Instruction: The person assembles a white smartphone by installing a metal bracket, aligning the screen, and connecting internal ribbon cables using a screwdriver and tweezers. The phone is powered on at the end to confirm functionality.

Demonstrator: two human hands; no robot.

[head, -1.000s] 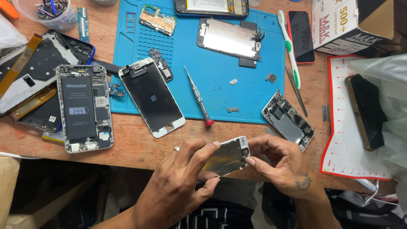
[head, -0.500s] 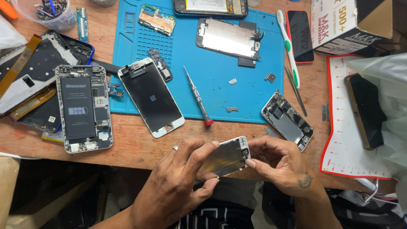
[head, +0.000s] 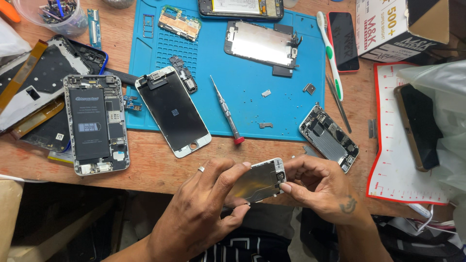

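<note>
Both hands are pinching a thin, silvery metal-backed phone screen panel (head: 257, 182) at the near table edge, left hand (head: 204, 213) clasping its long edges, right hand (head: 320, 187) gripping the end, as it looks light, stiff and fragile.

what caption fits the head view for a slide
Both hands, left hand and right hand, hold a metal-backed phone screen panel over a cluttered wooden bench.

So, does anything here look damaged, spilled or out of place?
Nothing looks spilled or broken. Both hands, left hand and right hand, hold a screen assembly. Opened phones and loose small parts lie scattered about the blue mat, a toothbrush among them.
</note>
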